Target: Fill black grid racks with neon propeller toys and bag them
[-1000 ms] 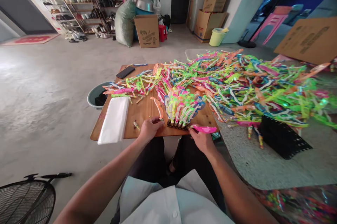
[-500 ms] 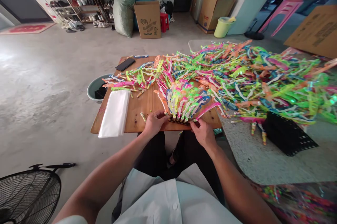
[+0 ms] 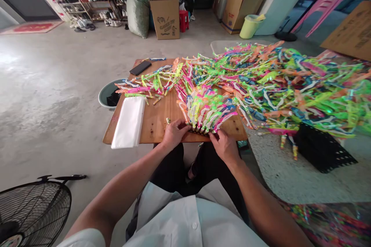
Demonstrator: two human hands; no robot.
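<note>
A black holder with holes (image 3: 198,131) lies at the near edge of the wooden board (image 3: 162,123). Rows of bright plastic candy sticks (image 3: 206,104) stand in it, leaning away from me. At its left end, my left hand (image 3: 174,135) is closed, thumb and finger pinching the holder's corner. My right hand (image 3: 225,145) is closed at the opposite end, fingertips at the base of a pink candy stick (image 3: 226,119) beside the others. The fingers partly hide that stick's lower end.
Loose candy sticks (image 3: 290,80) heap over the right-hand table. Black perforated holders (image 3: 321,148) lie at its near side. White plastic bags (image 3: 129,121) and a phone (image 3: 140,67) rest on the board. A basin (image 3: 104,96) stands to the left, a fan (image 3: 34,212) lower left.
The pink candy stick has swung from slanting out to the right to standing along the others in the holder. My left hand stays at the holder's left end. The view has shifted slightly.
</note>
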